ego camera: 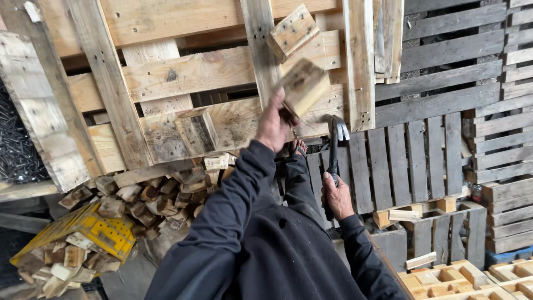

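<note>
Right hand (337, 195) clamped on dark steel claw hammer (335, 149), head up, low beside the body. Left hand (275, 125) raised higher, gripping square pale wooden pallet block (302, 84). Behind: leaning weathered plank pallet (183, 78); heap of offcut wood blocks (155, 197) below.

Stacked grey pallets (444, 150), heap of wood offcuts (150, 200), yellow crate (94, 230), daylight

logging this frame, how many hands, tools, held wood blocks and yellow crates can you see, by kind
hands: 2, left hand and right hand
claw hammer: 1, in the right hand
held wood block: 1, in the left hand
yellow crate: 1, tipped among wood offcuts
total: 5
</note>
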`<action>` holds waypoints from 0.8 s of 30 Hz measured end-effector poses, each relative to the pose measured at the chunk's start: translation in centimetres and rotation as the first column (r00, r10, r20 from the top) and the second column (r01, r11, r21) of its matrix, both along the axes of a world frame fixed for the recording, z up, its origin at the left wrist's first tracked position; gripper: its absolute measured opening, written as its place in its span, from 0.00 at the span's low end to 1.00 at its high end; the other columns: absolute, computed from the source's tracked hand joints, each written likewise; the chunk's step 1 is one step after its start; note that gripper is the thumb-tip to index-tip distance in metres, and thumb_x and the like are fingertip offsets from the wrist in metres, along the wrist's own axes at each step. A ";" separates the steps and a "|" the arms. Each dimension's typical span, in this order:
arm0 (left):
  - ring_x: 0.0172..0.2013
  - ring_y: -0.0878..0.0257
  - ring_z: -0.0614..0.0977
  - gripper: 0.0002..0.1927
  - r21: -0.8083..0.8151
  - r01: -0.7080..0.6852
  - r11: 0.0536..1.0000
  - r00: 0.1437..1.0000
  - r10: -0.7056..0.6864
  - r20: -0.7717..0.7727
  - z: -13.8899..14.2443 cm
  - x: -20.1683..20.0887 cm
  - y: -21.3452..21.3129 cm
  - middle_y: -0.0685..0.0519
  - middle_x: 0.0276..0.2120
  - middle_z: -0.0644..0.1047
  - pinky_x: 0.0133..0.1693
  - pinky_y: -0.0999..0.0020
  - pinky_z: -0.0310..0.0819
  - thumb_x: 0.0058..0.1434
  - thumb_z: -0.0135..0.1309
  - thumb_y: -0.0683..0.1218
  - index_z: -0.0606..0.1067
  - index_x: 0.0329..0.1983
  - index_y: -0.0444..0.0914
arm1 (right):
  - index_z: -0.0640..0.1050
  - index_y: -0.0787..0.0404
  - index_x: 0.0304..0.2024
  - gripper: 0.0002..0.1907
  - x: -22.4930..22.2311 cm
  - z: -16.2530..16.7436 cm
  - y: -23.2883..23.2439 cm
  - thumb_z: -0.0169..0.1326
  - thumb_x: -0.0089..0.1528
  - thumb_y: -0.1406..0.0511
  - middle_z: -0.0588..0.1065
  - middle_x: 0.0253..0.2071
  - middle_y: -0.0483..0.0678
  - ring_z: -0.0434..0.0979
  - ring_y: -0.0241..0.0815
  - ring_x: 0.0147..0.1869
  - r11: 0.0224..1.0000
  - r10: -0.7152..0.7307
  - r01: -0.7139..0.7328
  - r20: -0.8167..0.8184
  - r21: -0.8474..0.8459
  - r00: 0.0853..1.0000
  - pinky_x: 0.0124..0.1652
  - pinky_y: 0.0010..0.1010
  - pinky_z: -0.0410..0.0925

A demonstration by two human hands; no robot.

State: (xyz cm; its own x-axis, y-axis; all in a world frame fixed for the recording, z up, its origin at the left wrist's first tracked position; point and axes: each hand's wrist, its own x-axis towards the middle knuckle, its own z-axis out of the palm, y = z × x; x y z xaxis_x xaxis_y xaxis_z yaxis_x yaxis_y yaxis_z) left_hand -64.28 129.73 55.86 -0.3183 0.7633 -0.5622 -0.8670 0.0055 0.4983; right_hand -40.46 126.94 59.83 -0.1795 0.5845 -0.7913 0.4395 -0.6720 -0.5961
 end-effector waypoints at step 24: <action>0.66 0.47 0.70 0.58 -0.177 -0.051 0.983 -0.033 -0.179 -0.983 3.2 -6.9 9.6 0.40 0.65 0.67 0.70 0.50 0.64 0.48 0.81 0.51 0.53 0.73 0.38 | 0.71 0.61 0.34 0.21 1.7 0.0 1.6 0.54 0.65 0.50 0.67 0.17 0.42 0.66 0.33 0.17 0.995 0.095 -0.094 -0.034 0.022 0.995 0.22 0.27 0.63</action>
